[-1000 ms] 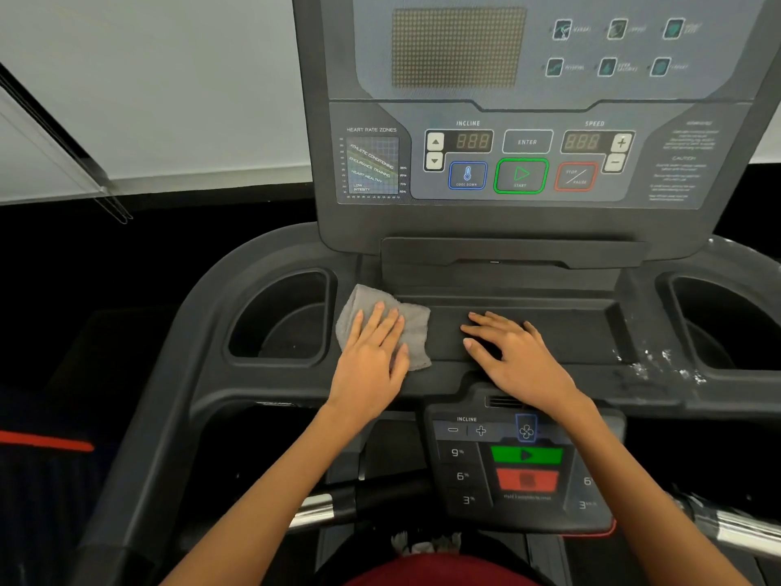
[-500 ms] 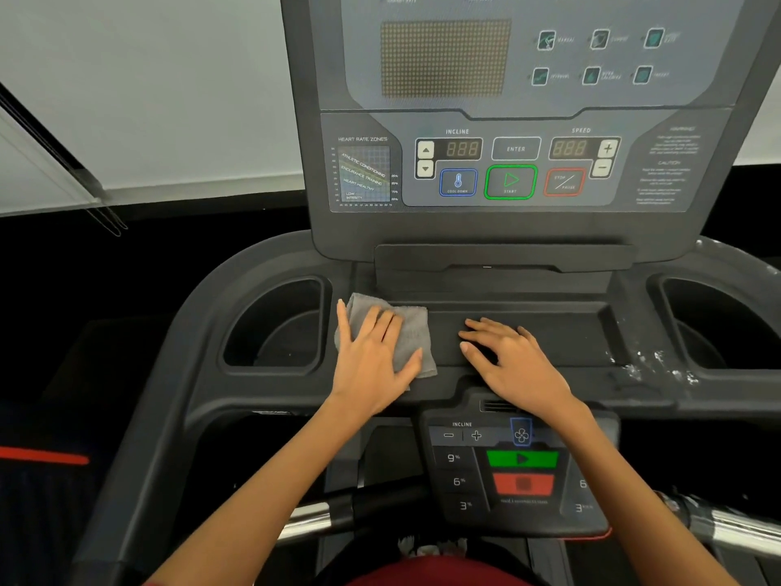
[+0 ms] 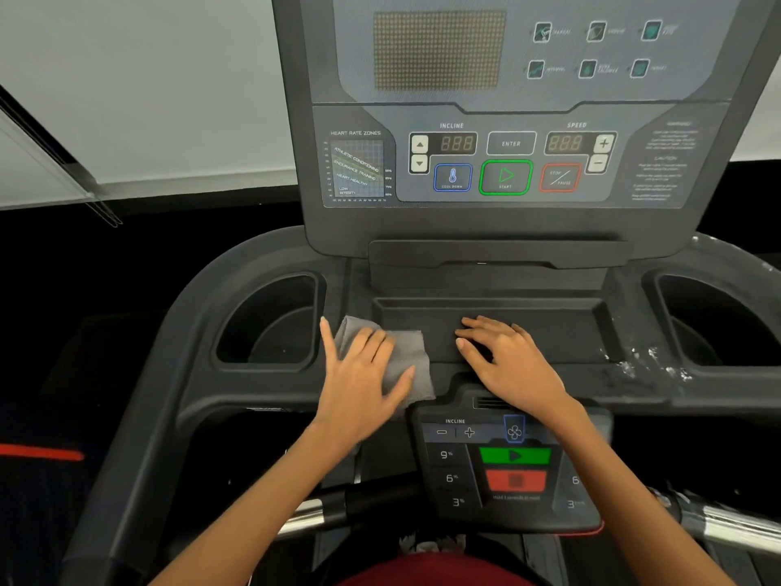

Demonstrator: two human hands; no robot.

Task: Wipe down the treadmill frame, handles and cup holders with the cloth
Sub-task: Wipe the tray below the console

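A grey cloth (image 3: 403,359) is pressed flat under the spread, straight fingers of the left hand (image 3: 363,382), at the left end of the treadmill's console tray (image 3: 549,327), beside the left cup holder (image 3: 270,323). The right hand (image 3: 507,361) is laid flat on the tray, nothing held.

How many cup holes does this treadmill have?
2. The left cup holder sits beside the cloth; the right cup holder is at the far right, partly cut off by the picture's edge.
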